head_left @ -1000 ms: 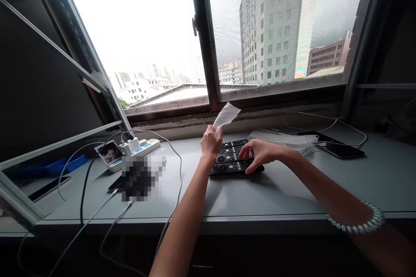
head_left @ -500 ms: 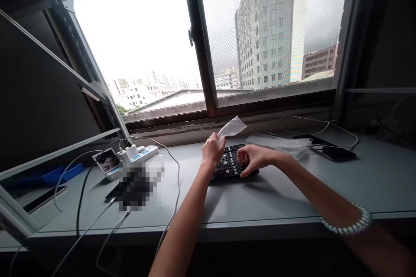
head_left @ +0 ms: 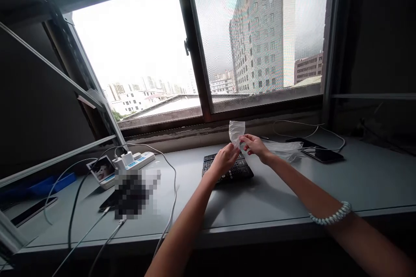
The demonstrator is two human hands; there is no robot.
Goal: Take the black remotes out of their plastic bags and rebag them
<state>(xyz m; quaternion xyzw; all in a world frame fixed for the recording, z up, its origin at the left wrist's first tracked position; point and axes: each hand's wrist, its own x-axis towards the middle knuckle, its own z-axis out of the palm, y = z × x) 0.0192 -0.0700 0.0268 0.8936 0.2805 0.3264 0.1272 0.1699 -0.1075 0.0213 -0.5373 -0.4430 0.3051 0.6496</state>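
My left hand is closed round the lower part of a clear plastic bag, which stands up above the fist. With thumb and forefinger my right hand pinches the bag's right edge; its other fingers are curled. Beneath both hands, several black remote controls lie side by side on the desk, their buttons facing up. The left hand and forearm cover part of them. Behind my right wrist lie more clear plastic bags, flat on the desk.
A dark phone lies at the right with a white cable. At the left are a white power strip with plugs, a photo, a blue tray, another phone and loose cables. A window rises behind the grey desk.
My right hand has moved up from the remote controls to the plastic bag and pinches it. The bag now stands more upright, and my left hand sits lower and further right. The view has shifted slightly.
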